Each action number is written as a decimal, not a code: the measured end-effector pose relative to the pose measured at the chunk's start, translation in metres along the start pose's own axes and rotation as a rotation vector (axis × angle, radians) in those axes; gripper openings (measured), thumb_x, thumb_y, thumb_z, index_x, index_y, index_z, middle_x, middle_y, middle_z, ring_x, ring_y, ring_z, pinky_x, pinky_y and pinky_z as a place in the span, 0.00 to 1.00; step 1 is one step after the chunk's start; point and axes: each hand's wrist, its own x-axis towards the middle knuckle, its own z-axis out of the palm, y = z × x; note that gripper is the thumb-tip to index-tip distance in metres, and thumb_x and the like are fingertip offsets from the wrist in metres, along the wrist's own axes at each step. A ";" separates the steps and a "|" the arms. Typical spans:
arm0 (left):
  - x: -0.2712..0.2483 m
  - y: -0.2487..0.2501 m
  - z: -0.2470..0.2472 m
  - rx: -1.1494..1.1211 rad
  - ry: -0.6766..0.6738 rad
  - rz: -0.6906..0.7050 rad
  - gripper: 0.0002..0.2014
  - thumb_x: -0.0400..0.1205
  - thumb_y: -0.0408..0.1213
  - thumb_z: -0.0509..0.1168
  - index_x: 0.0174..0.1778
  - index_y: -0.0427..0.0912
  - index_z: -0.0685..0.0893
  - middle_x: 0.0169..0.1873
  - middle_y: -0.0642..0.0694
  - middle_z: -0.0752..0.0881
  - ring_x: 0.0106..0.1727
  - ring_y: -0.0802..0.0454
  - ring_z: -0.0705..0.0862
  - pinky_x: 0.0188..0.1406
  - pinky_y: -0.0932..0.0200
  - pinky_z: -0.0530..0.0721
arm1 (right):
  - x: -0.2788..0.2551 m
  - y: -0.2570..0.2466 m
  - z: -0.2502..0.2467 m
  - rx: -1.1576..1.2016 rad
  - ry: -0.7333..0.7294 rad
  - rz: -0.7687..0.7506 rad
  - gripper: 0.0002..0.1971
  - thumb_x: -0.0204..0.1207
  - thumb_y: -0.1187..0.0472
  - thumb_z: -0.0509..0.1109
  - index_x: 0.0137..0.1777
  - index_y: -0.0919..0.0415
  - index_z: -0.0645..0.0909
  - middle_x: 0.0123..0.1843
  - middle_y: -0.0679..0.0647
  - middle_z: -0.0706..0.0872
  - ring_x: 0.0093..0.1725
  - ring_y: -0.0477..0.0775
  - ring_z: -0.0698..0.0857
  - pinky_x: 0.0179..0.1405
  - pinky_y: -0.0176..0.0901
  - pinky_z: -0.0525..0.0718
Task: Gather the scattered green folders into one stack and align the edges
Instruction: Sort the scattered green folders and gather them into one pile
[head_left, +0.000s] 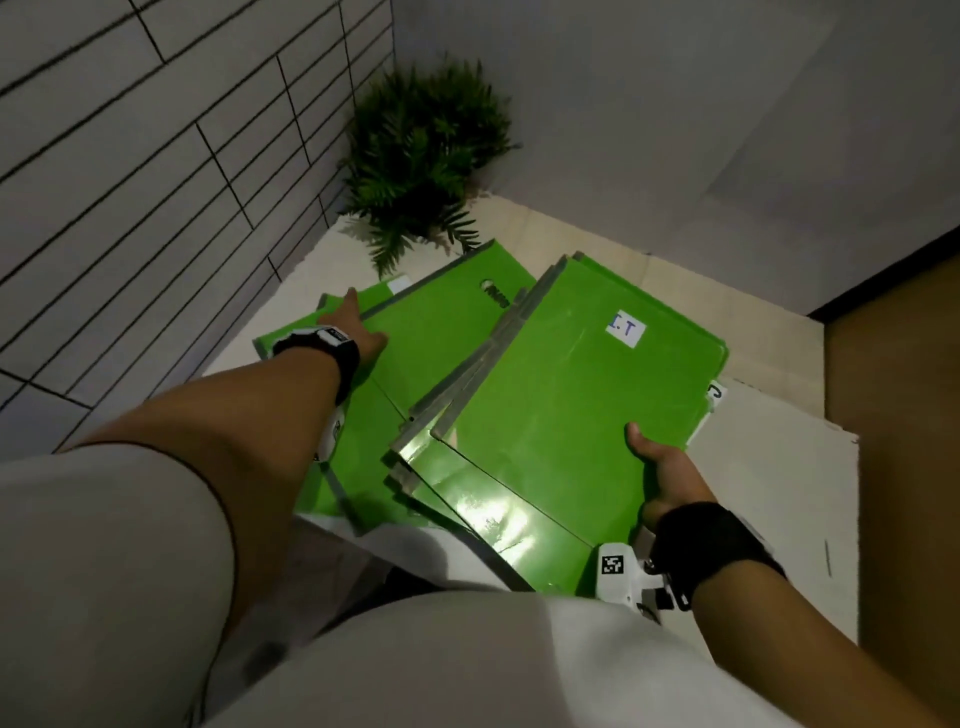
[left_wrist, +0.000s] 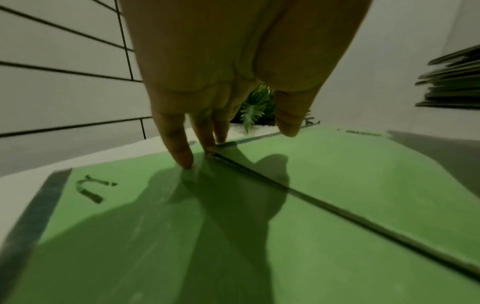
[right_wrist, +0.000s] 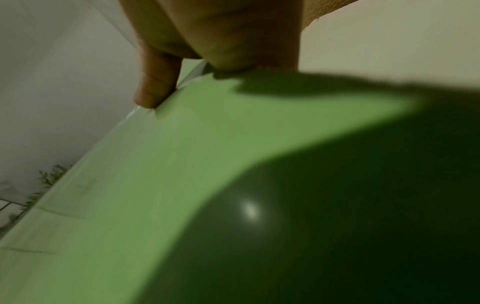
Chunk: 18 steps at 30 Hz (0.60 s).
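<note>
Several green folders lie fanned on a white table (head_left: 769, 493). My right hand (head_left: 660, 467) grips the near right edge of the raised stack, thumb on the top folder (head_left: 571, 395), which bears an "I.T" label (head_left: 626, 330); in the right wrist view the thumb (right_wrist: 155, 86) presses that folder (right_wrist: 155, 185). My left hand (head_left: 358, 327) reaches to the far left with straight fingers. Its fingertips (left_wrist: 187, 160) touch the lower folder (left_wrist: 130, 226) at the edge of the folder (left_wrist: 350, 174) lying over it. The thumb hovers above that upper folder.
A leafy plant (head_left: 421, 156) stands in the far corner behind the folders. A tiled wall (head_left: 130, 182) runs along the left and a plain wall behind. A brown surface (head_left: 893, 467) borders the table on the right. The stack's dark edges (left_wrist: 451, 82) show beside my left hand.
</note>
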 end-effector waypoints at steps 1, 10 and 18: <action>0.002 -0.001 0.002 0.065 -0.006 0.002 0.49 0.80 0.53 0.69 0.87 0.45 0.44 0.86 0.37 0.54 0.84 0.33 0.59 0.81 0.38 0.63 | 0.003 0.000 0.004 0.012 0.000 0.006 0.43 0.69 0.47 0.80 0.82 0.60 0.67 0.86 0.55 0.63 0.85 0.59 0.59 0.82 0.61 0.52; -0.043 -0.014 0.016 0.054 -0.124 0.055 0.21 0.84 0.50 0.63 0.58 0.32 0.83 0.55 0.35 0.84 0.60 0.36 0.82 0.57 0.48 0.78 | 0.008 0.019 0.015 -0.035 0.024 0.116 0.11 0.81 0.54 0.70 0.56 0.59 0.82 0.46 0.54 0.90 0.43 0.56 0.83 0.58 0.51 0.74; -0.119 -0.082 0.021 0.411 -0.528 -0.075 0.20 0.81 0.47 0.65 0.50 0.31 0.90 0.44 0.37 0.90 0.48 0.41 0.89 0.39 0.61 0.81 | 0.020 0.023 0.010 -0.275 0.107 0.131 0.46 0.73 0.46 0.76 0.84 0.66 0.60 0.86 0.62 0.62 0.84 0.68 0.61 0.80 0.72 0.58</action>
